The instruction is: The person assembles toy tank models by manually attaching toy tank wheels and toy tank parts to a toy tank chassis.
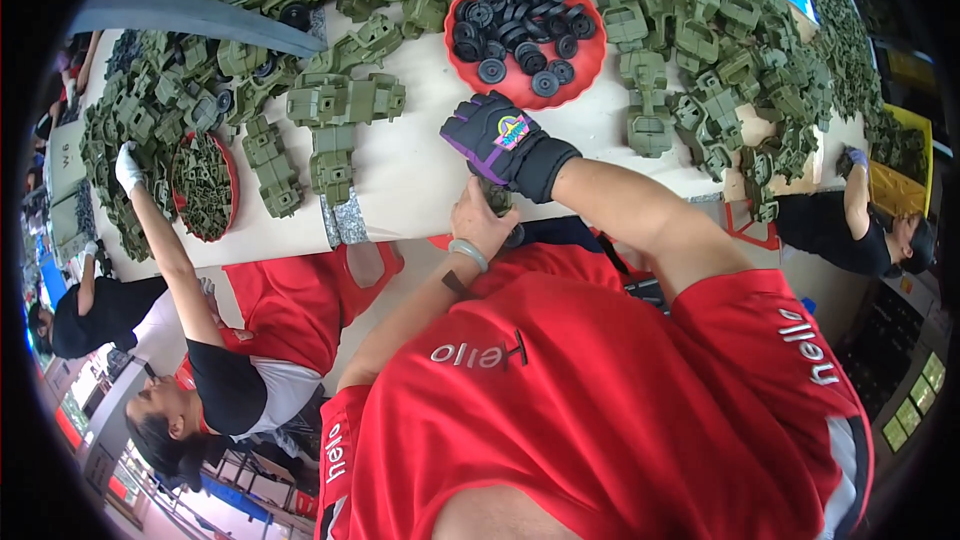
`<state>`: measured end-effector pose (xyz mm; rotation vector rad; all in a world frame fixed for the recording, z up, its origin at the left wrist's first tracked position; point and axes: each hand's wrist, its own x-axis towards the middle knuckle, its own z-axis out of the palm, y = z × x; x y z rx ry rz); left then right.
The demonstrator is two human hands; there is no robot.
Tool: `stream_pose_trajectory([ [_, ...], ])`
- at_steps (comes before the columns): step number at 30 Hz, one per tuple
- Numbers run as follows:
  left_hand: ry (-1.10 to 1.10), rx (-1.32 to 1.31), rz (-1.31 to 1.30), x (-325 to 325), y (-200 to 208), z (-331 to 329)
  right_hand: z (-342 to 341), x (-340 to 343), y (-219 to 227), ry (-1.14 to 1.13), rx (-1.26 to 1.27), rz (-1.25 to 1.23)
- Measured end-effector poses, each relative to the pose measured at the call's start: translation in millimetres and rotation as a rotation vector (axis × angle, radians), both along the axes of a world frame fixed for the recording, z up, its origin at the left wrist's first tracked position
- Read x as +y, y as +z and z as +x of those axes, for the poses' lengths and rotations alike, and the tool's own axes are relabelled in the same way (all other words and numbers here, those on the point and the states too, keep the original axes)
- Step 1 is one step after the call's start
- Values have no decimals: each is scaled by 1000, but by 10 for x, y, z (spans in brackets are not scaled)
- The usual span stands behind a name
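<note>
My left hand [483,223] is bare, wears a grey wristband, and grips a small olive-green plastic toy part [499,199] at the near edge of the white table [420,170]. My right hand [503,141], in a black and purple glove, closes over the same part from above. The part is mostly hidden between the two hands; something dark and round shows just below it. A red round tray [592,62] of several black toy wheels [520,25] stands right behind my hands.
Olive-green toy vehicle bodies [345,100] lie in heaps across the table [700,50]. At the left a co-worker's white-gloved hand [128,168] reaches beside a red tray of small green parts [205,187]. Another person [850,225] leans in at the right edge.
</note>
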<state>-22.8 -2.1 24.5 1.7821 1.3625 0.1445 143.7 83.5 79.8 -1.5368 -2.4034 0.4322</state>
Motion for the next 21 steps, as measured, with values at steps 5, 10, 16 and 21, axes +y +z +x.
stream_pose_trajectory([
  [5,-24,-114,113,86,-103,-180,388,-28,-197,-119,198,271],
  [10,195,-547,-609,434,62,-324,1074,-64,50,-505,112,15],
  [16,262,-499,-612,714,-188,-564,1131,48,32,-370,-55,-122],
  [21,230,-302,-93,750,-154,-689,1159,159,-29,-317,-111,-187],
])
